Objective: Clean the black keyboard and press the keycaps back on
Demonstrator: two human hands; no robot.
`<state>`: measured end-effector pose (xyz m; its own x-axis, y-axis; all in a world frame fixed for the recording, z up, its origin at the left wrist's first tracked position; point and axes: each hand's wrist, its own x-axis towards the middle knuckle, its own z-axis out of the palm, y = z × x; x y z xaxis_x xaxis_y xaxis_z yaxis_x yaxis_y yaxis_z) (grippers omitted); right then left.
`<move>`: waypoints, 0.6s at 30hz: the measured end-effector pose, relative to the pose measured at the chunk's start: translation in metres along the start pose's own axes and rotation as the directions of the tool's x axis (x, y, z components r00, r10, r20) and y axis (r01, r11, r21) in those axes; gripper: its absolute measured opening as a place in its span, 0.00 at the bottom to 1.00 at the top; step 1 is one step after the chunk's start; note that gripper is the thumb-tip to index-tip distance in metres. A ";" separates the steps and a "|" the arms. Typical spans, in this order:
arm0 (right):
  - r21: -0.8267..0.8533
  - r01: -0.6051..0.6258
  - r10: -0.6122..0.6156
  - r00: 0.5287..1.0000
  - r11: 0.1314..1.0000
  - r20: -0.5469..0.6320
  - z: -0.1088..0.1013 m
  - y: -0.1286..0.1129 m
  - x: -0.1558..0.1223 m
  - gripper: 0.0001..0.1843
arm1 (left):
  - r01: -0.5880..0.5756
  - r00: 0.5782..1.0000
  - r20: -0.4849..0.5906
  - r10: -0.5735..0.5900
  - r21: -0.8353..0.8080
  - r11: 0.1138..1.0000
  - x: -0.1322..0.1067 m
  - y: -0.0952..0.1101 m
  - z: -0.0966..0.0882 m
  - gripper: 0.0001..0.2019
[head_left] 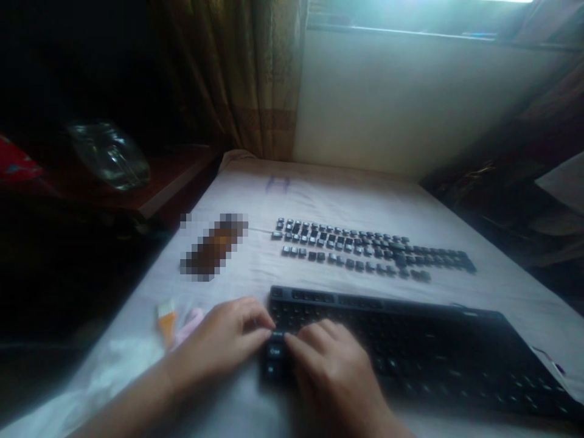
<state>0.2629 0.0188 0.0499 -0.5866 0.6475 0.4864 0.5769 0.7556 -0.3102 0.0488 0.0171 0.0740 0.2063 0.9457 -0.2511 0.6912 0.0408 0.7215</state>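
A black keyboard (429, 340) lies on the pale cloth, most of its keycaps off. At its left end a black keycap (278, 336) sits between my two hands, just above the key marked like "Caps" (275, 351). My left hand (239, 328) has thumb and forefinger brought together at the keycap's left side. From the right, my right hand (331, 359) presses its thumb and forefinger against the same keycap, other fingers curled. Blur hides whether the keycap is seated. Beyond the keyboard, loose keycaps (337, 240) are laid out in rows.
A yellow-handled brush (166, 319) and a pink cloth (189, 322) lie left of my left hand. Farther up is a pixelated brown object (214, 246). A glass jar (112, 155) rests on its side on a dark wooden surface (177, 173). A curtain (255, 79) hangs behind.
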 end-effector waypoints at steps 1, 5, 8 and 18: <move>0.006 0.002 -0.002 1.000 1.000 0.016 -0.001 0.000 0.000 0.11 | 0.004 1.000 0.005 -0.004 0.002 1.000 0.000 0.000 -0.001 0.10; 0.023 0.005 -0.006 0.999 1.000 0.035 -0.004 -0.002 -0.002 0.11 | 0.018 0.999 0.041 -0.018 0.006 1.000 0.000 -0.001 -0.003 0.09; 0.037 0.005 -0.006 0.999 0.999 0.037 -0.001 -0.003 -0.003 0.12 | 0.017 0.998 0.055 -0.017 -0.005 1.000 0.001 -0.002 -0.004 0.08; 0.043 0.040 -0.038 0.998 0.998 -0.040 -0.010 0.002 0.001 0.12 | 0.028 0.998 0.048 -0.026 -0.057 0.998 0.002 -0.003 -0.004 0.08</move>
<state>0.2692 0.0194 0.0583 -0.5853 0.6136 0.5300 0.5282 0.7845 -0.3250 0.0444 0.0196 0.0736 0.2218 0.9276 -0.3006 0.6558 0.0862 0.7500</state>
